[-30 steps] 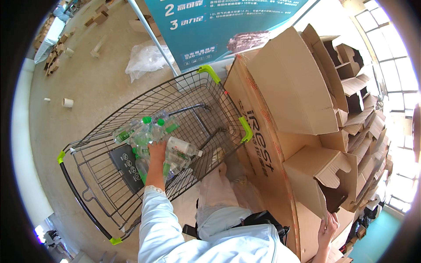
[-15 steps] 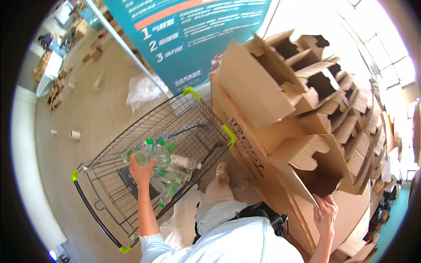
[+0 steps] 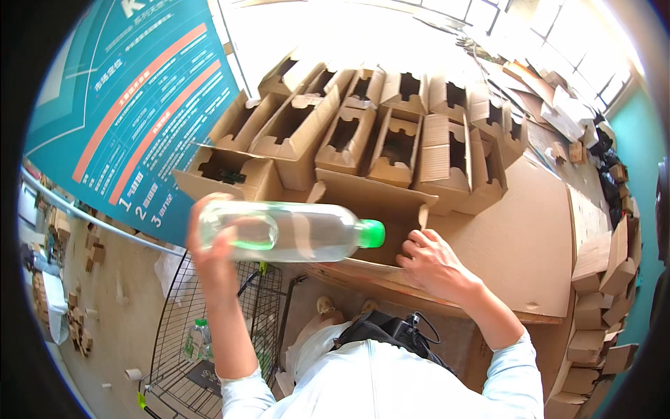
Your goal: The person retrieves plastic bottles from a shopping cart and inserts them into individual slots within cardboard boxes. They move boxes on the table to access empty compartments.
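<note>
A clear plastic bottle (image 3: 314,234) with a green cap lies level in my left hand (image 3: 213,241), whose fingers wrap round its base end. It is held in the air in front of the near cardboard box, cap pointing right. My right hand (image 3: 434,260) is closed on the near right edge of that open cardboard box (image 3: 373,192). The inside of the box is partly hidden by the bottle. Below my left arm stands a wire shopping cart (image 3: 167,328) with more green-capped bottles (image 3: 198,341) in it.
Several open cardboard boxes (image 3: 345,136) stand in rows on a cardboard-covered surface (image 3: 530,244); the left one (image 3: 255,178) has green caps inside. A teal printed banner (image 3: 139,105) leans at the left. Stacked cardboard (image 3: 586,328) lines the right side.
My left hand has lifted the bottle out of the cart and brought it to the box. My view has turned right toward the boxes. My right hand still grips the box edge.
</note>
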The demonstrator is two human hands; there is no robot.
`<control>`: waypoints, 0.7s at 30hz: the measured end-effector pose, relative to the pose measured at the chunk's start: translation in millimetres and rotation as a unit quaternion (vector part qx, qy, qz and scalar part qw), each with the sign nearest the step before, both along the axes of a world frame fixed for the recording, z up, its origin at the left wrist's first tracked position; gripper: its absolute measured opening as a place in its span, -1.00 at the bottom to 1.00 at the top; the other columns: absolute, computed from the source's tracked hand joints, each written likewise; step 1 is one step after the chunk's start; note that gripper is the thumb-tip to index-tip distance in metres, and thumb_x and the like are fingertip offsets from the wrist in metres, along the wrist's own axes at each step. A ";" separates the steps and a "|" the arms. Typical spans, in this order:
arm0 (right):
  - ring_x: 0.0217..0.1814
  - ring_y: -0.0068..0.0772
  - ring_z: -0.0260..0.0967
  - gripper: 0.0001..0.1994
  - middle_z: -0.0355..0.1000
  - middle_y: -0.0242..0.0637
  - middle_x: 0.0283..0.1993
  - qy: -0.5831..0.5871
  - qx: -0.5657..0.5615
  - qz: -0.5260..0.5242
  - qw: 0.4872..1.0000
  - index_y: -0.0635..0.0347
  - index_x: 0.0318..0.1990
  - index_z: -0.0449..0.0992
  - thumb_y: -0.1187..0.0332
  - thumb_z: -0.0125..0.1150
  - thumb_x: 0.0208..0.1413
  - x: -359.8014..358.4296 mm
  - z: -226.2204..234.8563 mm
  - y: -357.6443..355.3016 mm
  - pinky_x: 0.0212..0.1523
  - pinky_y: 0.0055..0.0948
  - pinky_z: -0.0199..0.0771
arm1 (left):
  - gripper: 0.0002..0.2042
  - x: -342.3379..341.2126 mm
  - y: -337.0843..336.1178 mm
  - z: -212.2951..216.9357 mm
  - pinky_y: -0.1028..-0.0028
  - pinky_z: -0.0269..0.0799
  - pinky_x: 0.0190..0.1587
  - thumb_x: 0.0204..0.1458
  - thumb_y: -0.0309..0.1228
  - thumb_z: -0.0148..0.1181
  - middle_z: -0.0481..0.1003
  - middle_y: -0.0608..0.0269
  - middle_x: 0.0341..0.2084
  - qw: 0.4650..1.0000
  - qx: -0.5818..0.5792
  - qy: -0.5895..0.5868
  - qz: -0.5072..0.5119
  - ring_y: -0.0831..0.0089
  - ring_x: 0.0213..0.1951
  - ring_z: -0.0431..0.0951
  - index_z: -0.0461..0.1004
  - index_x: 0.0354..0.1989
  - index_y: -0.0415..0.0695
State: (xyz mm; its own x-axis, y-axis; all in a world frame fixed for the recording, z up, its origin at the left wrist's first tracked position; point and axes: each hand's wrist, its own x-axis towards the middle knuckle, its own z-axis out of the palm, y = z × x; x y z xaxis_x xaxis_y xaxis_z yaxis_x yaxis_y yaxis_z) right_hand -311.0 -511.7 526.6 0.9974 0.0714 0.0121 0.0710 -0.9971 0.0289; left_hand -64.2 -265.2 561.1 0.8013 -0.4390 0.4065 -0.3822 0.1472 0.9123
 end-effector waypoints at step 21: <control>-0.06 -0.38 0.31 -0.89 0.45 -0.38 -0.33 -0.139 0.068 0.027 0.988 0.14 -0.44 0.58 0.33 0.21 -0.10 -5.1 -43.4 -2.8 -0.14 -0.44 0.33 | -0.39 24.4 -167.3 -135.8 0.43 0.63 -0.10 0.19 -0.41 0.19 0.38 0.10 0.12 0.761 0.566 0.246 -0.203 0.31 0.00 0.52 0.10 0.38 -0.19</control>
